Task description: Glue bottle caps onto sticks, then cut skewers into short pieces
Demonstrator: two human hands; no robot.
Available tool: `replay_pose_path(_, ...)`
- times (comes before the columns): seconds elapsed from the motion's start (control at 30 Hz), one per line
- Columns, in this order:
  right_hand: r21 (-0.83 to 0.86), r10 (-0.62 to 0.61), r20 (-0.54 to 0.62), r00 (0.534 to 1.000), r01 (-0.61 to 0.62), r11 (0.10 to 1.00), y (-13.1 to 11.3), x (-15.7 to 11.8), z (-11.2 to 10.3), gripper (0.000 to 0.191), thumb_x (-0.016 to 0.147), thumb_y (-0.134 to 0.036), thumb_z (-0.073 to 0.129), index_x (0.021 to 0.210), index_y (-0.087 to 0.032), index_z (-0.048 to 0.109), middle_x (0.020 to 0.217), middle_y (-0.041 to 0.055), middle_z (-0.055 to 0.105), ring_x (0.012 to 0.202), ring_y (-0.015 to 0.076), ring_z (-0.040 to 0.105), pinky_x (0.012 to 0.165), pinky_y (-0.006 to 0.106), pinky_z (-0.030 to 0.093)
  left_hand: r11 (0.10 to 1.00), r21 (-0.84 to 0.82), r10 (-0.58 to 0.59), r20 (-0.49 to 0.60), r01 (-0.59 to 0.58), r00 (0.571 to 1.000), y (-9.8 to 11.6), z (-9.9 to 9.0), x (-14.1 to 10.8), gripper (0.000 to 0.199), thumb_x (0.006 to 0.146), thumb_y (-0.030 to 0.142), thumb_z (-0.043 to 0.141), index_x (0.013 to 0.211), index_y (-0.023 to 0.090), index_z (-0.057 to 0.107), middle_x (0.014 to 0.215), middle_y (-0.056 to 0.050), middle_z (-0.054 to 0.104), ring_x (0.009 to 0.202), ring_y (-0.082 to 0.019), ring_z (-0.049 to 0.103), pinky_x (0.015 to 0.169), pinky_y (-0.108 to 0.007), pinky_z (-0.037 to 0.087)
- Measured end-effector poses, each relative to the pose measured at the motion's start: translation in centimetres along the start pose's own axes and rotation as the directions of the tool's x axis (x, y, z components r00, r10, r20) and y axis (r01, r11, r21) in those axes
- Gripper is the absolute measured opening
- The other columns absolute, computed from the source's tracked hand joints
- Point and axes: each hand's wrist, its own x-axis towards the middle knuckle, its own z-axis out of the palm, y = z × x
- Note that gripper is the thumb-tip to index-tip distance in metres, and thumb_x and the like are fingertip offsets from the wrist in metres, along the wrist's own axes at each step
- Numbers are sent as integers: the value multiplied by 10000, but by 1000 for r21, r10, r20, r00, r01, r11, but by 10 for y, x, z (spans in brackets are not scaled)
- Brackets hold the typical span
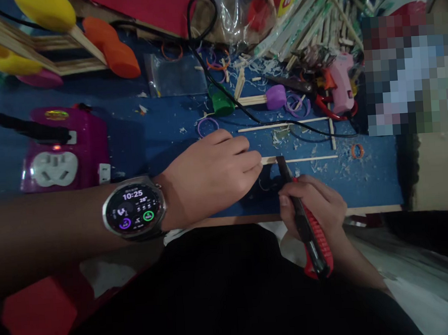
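- I see the left arm stretched sideways along the near edge of the counter.
- The left grip is back-up, fingers curled together.
- The right forearm slants up; the right grip sits clenched at that same edge.

The left hand and right hand are bare, as are the left forearm and right forearm. A round watch with a silvery metal case, a dark strap and a small side knob circles the left wrist. Its black face reads 10:25 and 28° in white, with a purple ring and a green ring below. Plain black clothing covers the body.
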Motion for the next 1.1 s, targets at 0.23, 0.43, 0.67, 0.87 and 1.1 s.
replay_pose_path(0.23,25,22,-24,999,-22,999,1,1,0,166,987,-91,670,1025,-249,635,822,-6,657,692,161,624,632,297,507,1000,18,10,-24,-10,1000,0,1,-1,326,1130,98,462,1254,135,761,1113,-98,800,1118,-271,700,886,-413,492)
replay_pose_path(0.43,35,29,-21,999,-28,999,2,1,0,149,996,-104,659,1019,-249,634,824,-9,653,695,157,630,635,301,518,999,-44,1,-38,-3,999,-2,2,-1,315,1124,100,476,1246,136,763,1094,-99,794,1108,-275,697,886,-424,490)
replay_pose_path(0.67,62,40,-25,999,-38,997,3,1,0,135,996,-108,673,1005,-240,646,811,-9,645,679,147,614,614,303,505,999,-47,-14,-37,13,999,-2,2,0,315,1122,95,470,1227,155,761,1087,-88,787,1114,-261,693,900,-413,481)
replay_pose_path(0.87,67,48,-38,998,-46,997,3,1,0,129,980,-115,679,1003,-238,651,815,-14,651,678,144,622,622,298,512,999,-47,-18,-32,17,999,-1,2,0,336,1132,95,448,1241,146,761,1110,-96,790,1126,-271,691,896,-418,482)
replay_pose_path(1.1,110,105,-61,993,-98,989,3,0,0,117,984,-132,685,1005,-246,667,794,-21,651,642,141,624,621,300,521,998,-57,-23,-27,21,999,-1,3,0,345,1139,103,441,1266,137,761,1119,-99,787,1131,-272,682,906,-418,474)
